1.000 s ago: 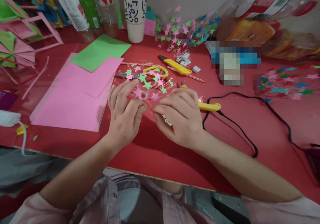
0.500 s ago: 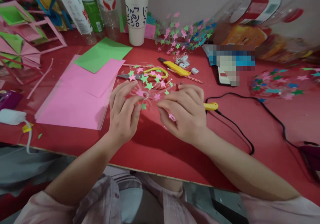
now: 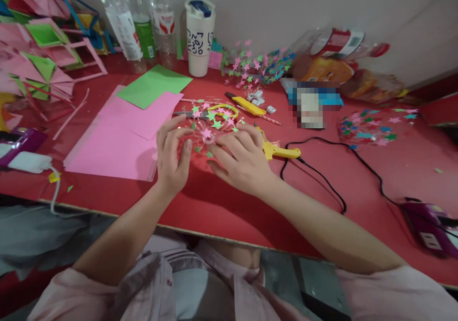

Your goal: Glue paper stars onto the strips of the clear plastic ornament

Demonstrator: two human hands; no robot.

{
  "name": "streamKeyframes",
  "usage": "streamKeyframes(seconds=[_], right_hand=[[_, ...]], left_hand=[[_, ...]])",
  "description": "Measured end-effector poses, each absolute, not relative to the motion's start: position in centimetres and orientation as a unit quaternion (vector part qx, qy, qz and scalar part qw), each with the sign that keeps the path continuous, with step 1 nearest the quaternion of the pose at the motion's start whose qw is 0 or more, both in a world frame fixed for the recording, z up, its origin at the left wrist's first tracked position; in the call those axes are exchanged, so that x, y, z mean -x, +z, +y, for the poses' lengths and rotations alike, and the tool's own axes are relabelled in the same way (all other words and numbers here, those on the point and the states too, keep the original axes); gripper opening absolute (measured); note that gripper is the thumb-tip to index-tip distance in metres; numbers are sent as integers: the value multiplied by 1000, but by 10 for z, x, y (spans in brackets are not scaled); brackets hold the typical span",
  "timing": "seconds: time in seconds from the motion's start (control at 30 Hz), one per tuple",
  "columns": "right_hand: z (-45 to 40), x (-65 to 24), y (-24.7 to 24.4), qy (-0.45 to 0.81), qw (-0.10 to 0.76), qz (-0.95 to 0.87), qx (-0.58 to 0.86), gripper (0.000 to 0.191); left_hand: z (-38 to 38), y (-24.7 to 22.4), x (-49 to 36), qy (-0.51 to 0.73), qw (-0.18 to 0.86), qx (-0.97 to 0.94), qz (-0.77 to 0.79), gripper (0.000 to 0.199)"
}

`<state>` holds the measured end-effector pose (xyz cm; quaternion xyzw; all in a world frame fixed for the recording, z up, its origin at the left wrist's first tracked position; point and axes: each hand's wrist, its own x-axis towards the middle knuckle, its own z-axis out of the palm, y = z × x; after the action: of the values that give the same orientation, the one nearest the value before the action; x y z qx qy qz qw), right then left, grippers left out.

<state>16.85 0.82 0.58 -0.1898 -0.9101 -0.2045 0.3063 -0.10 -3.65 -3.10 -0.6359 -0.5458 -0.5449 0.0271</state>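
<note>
Between my hands lies a clear plastic piece (image 3: 208,139) with thin strips fanning from a round centre, pink and green stars (image 3: 214,125) on their ends. On its left side, my left hand (image 3: 173,155) is open, its fingers curved and thumb standing apart. My right hand (image 3: 240,158) reaches over the near right edge of the piece, its fingers bent and a small gap showing between thumb and forefinger. Whether its fingertips touch the strips is hard to see. Just beyond the stars are yellow-handled scissors (image 3: 231,107), partly covered by them.
Pink sheets (image 3: 107,144) and a green sheet (image 3: 153,85) lie to the left. A yellow glue gun (image 3: 282,152) with a black cord sits right of my right hand. Behind are a yellow cutter (image 3: 248,105), a white cup (image 3: 199,44), bottles (image 3: 125,32) and another star-tipped piece (image 3: 372,128).
My right hand has moved left, closer over the plastic piece, uncovering more of the glue gun. My left hand stays beside the piece, fingers still apart. The whole view has shifted slightly.
</note>
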Motion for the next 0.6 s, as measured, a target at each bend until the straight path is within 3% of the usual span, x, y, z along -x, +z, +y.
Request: streamKeyframes(seconds=[0.43, 0.6], right_hand=[[10, -171, 8, -199, 291, -910, 220, 14], [13, -193, 15, -126, 295, -909, 268, 20]], left_hand=[[-38, -33, 0, -523, 41, 687, -503, 16], [-41, -33, 1, -557, 2, 666, -495, 32]])
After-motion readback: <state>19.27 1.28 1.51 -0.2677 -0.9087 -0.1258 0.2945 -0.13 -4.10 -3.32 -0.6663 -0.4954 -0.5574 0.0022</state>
